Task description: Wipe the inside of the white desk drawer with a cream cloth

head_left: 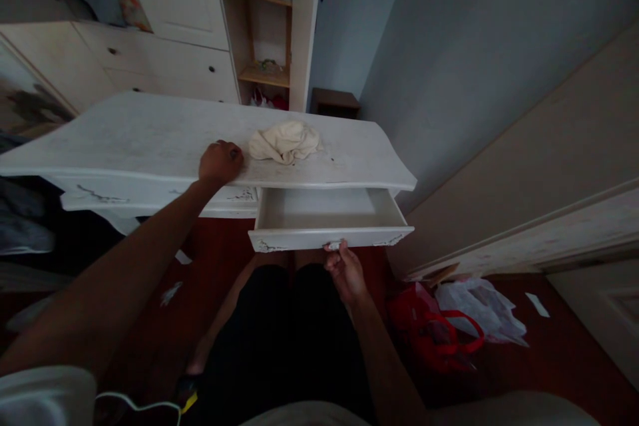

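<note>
The white drawer (299,239) stands pulled out at the right part of the near edge of the white desk (140,133), its front panel just above the person's knees. The right hand (347,274) is below that panel, fingers closed around the ornate handle (333,245) at mid-panel. The left hand (220,161) rests on the desktop to the left of the drawer, fingers curled shut; whether anything is enclosed cannot be told. Just right of it lies 1 crumpled cream cloth (287,141), on the desktop beyond the drawer. Findings on risk, as judgement: a pull from the handle alone, with a slight sideways bias, could skew the drawer and bind it in its opening; excess outward travel could let it tip off its support and drop onto the legs in black shorts (299,326). A sudden push inward could pinch fingers caught at the panel's upper edge. Carved trim at the 2 lower corners of the panel could chip if knocked. On the red floor to the near right sit 1 red bag (417,323) and 1 white plastic bag (482,306). Shelving (267,75) stands at the far side.
</note>
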